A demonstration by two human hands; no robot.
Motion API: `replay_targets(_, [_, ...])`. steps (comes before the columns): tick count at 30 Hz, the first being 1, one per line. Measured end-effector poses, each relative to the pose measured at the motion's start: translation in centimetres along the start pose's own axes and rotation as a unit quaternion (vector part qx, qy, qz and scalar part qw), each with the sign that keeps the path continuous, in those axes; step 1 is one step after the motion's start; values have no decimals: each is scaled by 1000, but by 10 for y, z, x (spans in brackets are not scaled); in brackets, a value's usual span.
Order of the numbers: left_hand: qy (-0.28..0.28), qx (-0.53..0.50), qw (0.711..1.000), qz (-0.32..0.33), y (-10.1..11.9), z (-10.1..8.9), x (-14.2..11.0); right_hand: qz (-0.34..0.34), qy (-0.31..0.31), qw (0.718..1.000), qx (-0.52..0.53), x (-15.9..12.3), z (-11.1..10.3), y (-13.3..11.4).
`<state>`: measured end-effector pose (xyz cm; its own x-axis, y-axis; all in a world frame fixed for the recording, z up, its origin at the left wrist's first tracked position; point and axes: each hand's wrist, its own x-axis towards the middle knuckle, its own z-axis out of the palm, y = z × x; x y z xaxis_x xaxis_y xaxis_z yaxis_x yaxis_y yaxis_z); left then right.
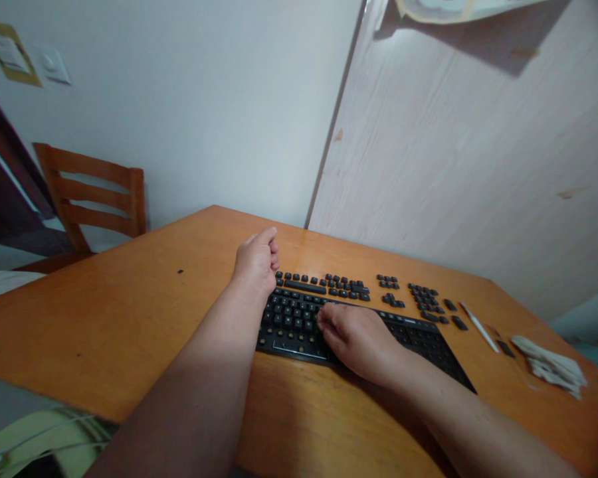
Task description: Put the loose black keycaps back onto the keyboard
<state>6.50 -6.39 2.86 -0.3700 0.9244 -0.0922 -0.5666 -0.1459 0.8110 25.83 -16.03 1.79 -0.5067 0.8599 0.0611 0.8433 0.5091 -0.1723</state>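
I see a wooden chair (97,192) at ten o'clock. My left hand (256,260) is curled closed by the keyboard's (428,337) ten-o'clock corner; my right (361,337) is pinched shut over its keys. I can't tell if either grips anything. Loose keys (305,287) line its far side; a white pen (480,327) and cloth (548,366) lie toward two o'clock.

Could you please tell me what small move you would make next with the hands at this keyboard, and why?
I would probably rest the left hand on the left end of the black plastic keyboard to steady it: the right hand's bent fingers are at its middle, while the left fingers are beyond it, beside small black loose keycaps.
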Motion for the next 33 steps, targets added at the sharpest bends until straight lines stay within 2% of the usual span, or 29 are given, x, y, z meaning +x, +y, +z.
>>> replay_targets(8, [7,0,1000,3,0,1,0,-59,13,994,-94,-4,0,-3])
replay_targets(15, [4,4,1000,9,-2,0,2,-57,25,997,-37,-4,3,1])
replay_targets(23, [8,3,1000,8,-1,0,0,-103,43,985,-133,-6,5,-1])
replay_targets(28, [9,4,1000,8,-1,0,1,-118,21,985,-122,-8,2,2])
replay_targets(33, [13,4,1000,7,-2,-1,2,-99,6,991,-88,-9,0,3])
